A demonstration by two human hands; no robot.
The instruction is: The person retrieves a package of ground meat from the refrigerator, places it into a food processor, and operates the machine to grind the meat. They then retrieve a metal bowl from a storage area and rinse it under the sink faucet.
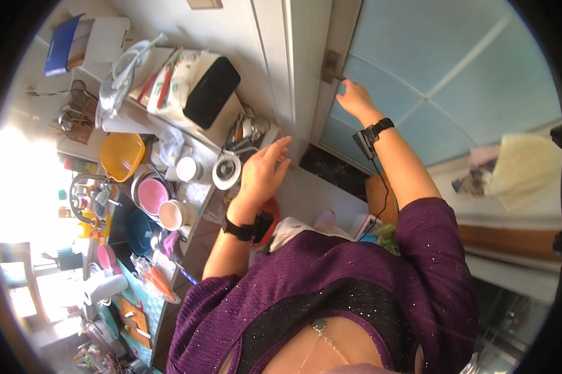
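Observation:
My right hand (355,98) is on the metal lever handle (333,72) of a door with frosted glass panes (402,61), its fingers bent over the lever's end. My left hand (264,173) is raised with nothing in it, the fingers apart and pointing toward the door frame. Just left of it, on the counter, is a small white round fan (227,171). A black strap with a device is on each wrist; a cable hangs from the right one.
A cluttered kitchen counter (199,212) runs along the left, with a yellow basket (122,156), a pink bowl (152,196), a sink (122,219) and bagged carrots (159,280). A white appliance (211,93) stands near the wall. Cloths (519,168) hang at the right.

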